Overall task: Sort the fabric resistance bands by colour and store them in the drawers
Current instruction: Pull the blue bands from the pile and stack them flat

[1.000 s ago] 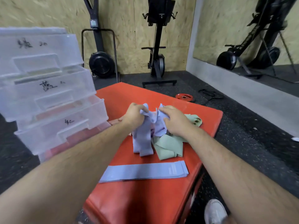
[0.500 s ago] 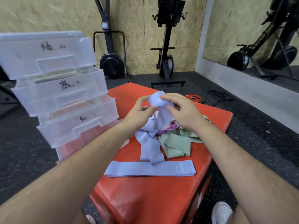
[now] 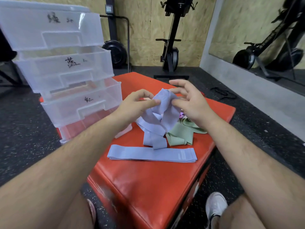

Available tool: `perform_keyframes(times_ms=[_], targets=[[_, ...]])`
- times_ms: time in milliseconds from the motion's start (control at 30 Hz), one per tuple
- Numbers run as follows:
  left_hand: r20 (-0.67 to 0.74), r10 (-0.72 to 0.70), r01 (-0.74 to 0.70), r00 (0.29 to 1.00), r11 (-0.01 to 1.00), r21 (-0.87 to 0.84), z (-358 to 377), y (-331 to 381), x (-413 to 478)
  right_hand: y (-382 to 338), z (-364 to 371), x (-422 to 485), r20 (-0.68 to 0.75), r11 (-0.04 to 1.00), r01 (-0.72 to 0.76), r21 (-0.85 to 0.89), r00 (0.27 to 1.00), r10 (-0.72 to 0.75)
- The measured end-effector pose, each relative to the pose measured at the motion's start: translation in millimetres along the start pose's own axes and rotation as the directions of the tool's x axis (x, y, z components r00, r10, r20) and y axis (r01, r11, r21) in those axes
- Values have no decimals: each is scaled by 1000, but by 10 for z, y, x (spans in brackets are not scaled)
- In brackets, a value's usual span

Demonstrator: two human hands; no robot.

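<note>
Between thumb and forefinger, left hand (image 3: 137, 105) and right hand (image 3: 189, 103) each pinch a crumpled blue band (image 3: 165, 104), the right's other fingers spread. Its tail droops onto a flat blue band (image 3: 151, 154) on the red pad (image 3: 148, 187), beside green bands (image 3: 177, 137); drawers (image 3: 66, 71) stand left.

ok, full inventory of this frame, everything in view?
box: 1, red, centre
drawer unit: 1, clear, left on box
blue tangle: count unclear, lavender-blue, held up, tails on box
flat blue band: 1, lavender-blue, box front
green bands: several, pale green, right of tangle
purple band: 1, purple, behind green bands
exercise machines: 2, black, back wall
mirror: 1, right wall
shoe: 1, white, lower right
left hand: 1, pinch grip on blue tangle
right hand: 1, pinch grip on blue tangle
</note>
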State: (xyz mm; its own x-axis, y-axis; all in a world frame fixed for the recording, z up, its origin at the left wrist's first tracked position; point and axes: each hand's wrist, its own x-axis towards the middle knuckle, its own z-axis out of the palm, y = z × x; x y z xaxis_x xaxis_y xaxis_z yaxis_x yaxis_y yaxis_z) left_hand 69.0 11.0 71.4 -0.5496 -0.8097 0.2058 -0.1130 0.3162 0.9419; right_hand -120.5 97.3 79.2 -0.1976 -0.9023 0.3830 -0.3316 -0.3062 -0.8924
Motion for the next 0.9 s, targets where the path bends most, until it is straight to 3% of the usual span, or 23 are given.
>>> perform_keyframes(times_ms=[200,433,667,767,900], targets=[[0,98,-98,995,995,-12,66,63,-142,-38,36,-104,22,996,-83,37,996,82],[-10,82,-83,997,996,-39,11,12,-157,39,-105,-101,-139,985,-171,-11,976,168],[-5,36,-36,999,999,-3,-39,-46,-137,34,-156,-58,-170,934,-284,217,931,323],[-16,59,-59,998,996,-65,-54,-45,-132,11,-165,-74,-170,951,-309,28,936,309],[-33,126,-130,991,974,-185,16,34,-167,-114,-36,-157,-9,945,-288,-154,957,290]])
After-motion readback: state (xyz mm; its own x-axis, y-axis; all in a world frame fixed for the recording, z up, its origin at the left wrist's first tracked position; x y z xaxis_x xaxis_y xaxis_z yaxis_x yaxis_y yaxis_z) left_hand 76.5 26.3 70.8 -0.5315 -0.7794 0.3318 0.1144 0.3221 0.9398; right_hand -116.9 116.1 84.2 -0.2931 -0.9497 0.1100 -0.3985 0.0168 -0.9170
